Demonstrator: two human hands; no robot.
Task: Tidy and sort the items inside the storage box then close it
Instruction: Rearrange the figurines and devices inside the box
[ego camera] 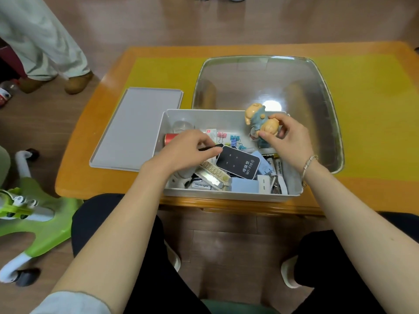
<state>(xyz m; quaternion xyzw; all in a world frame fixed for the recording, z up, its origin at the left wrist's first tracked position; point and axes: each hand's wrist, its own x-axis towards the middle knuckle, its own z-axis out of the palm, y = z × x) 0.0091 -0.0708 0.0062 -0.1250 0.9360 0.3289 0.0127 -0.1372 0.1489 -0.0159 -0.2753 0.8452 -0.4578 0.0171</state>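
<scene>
From my feed, the storage box [226,196] sits at the near edge of the counter [95,177], its lid [136,130] lying flat just to its left and a tray [317,87] behind it, reaching past its right side. In the box, the router [239,163] lies on the clutter near the middle, the clips [233,140] behind it, the batteries [277,165] to its right. My left hand [188,150] is over the box's left half, and my right hand [288,137] holds a figurine [258,118] at its far right corner.
</scene>
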